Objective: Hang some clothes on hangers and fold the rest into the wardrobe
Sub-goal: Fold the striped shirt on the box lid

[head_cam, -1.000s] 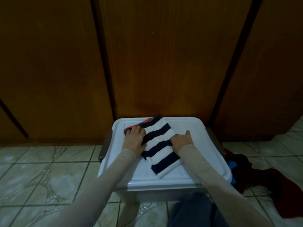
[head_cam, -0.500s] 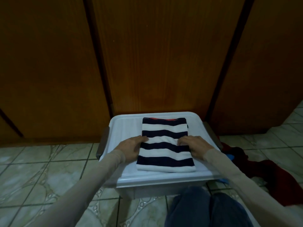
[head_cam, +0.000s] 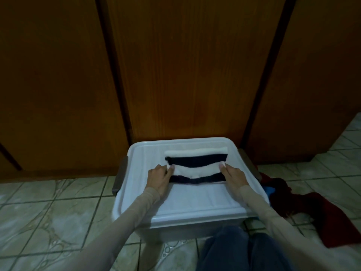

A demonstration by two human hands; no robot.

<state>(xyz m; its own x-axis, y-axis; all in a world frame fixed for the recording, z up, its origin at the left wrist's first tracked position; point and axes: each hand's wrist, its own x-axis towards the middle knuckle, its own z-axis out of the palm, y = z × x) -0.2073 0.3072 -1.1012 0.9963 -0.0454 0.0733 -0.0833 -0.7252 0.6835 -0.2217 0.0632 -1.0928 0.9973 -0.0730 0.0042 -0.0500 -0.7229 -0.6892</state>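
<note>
A navy-and-white striped garment [head_cam: 196,165] lies folded into a short band on the lid of a white plastic box [head_cam: 195,200]. My left hand [head_cam: 158,178] grips its left end, thumb on top of the cloth. My right hand [head_cam: 233,176] grips its right end the same way. Both hands hold the near half folded over the far half. Behind the box stand the brown wooden wardrobe doors [head_cam: 185,75], all closed.
A dark red garment [head_cam: 320,212] lies crumpled on the tiled floor to the right of the box, with a bit of blue cloth [head_cam: 270,190] beside it. My knees in dark trousers [head_cam: 244,251] are at the box's near side. Pale tiles [head_cam: 48,212] spread to the left.
The striped garment was turned square on the lid, then its near half was folded away from me over the far half. Both hands moved from flat on the cloth to gripping its ends.
</note>
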